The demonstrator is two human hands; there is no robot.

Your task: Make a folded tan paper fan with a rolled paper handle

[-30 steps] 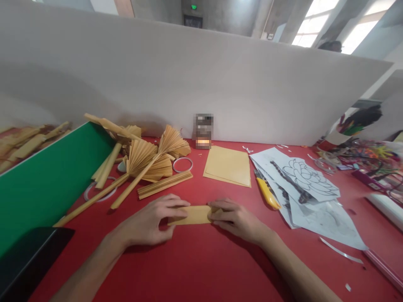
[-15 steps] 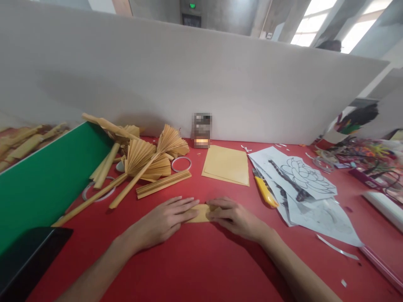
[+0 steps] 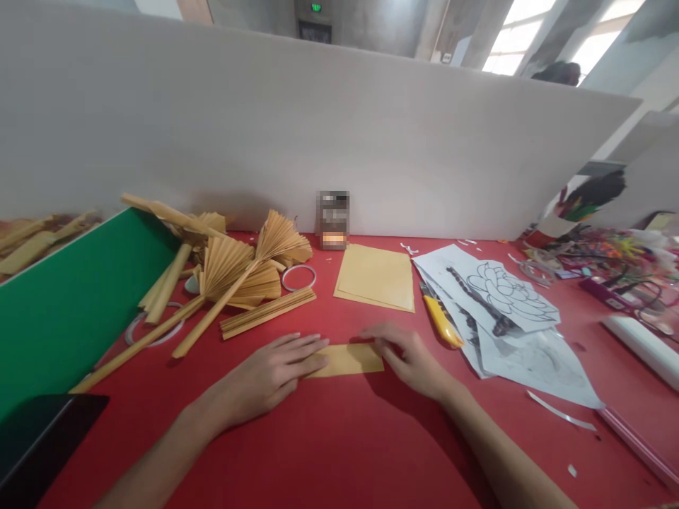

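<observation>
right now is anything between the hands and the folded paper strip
No. The left hand lies flat with its fingertips on the strip's left end, and the right hand touches its right end. The yellow knife and paper fans lie apart, farther back on the red table.

Red surface [image 3: 339, 452], backed by a pale upright board [image 3: 318, 141]. Lying flat near the middle: a folded tan paper strip [image 3: 347, 360]. Further back, a stack of tan sheets [image 3: 375, 277]. To the left, pleated paper fans [image 3: 233, 272], a tape ring [image 3: 298, 277] and a green board [image 3: 68, 304]. To the right, a yellow knife [image 3: 440, 326] beside drawings on white paper [image 3: 509, 297].
</observation>
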